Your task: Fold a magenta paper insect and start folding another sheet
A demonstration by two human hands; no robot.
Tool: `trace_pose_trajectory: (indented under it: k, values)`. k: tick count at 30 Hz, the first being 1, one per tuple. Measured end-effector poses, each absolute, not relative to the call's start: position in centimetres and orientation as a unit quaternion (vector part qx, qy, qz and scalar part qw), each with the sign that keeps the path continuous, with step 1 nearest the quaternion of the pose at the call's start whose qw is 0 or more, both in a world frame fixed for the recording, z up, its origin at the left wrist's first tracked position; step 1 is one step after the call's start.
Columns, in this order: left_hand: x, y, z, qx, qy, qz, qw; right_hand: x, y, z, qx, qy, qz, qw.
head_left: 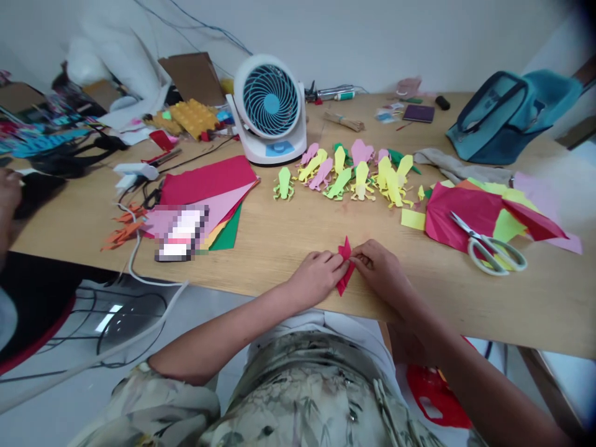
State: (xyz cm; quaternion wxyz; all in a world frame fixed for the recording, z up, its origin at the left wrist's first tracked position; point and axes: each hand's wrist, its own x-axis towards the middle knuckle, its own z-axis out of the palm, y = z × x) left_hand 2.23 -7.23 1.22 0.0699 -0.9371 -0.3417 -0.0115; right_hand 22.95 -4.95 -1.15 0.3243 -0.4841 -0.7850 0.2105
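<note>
A small red folded paper (pixel 343 284) with pointed ends lies on the table near its front edge, between my two hands. My left hand (pixel 319 277) presses its fingers down on the paper's left side. With thumb and fingers pinched together, my right hand (pixel 376 264) grips the paper's right edge. Beyond them stand several folded paper figures in yellow, green and pink, such as a light green one (pixel 284 184). To the right, white-handled scissors (pixel 484 245) rest on crumpled red paper (pixel 459 214).
A white fan (pixel 270 102) stands at the back. Coloured paper sheets (pixel 209 180) and a phone (pixel 184 233) lie left, near a white cable (pixel 161 284). A teal bag (pixel 505 118) sits back right. Another person's hand (pixel 9 189) shows at the far left.
</note>
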Motion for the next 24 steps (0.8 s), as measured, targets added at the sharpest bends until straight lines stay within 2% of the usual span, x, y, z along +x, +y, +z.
trace_pose_trajectory:
  k: [12,24]
  values:
    - [2.6,-6.7,1.5,-0.947,-0.306,-0.027,0.089,23.1,-5.0,-1.5,-0.479,-0.787,0.204,0.331]
    - [2.7,-6.4,1.2,-0.946,-0.316,-0.039,0.055,23.8,-6.8,-0.1,-0.450,-0.801,0.190,0.347]
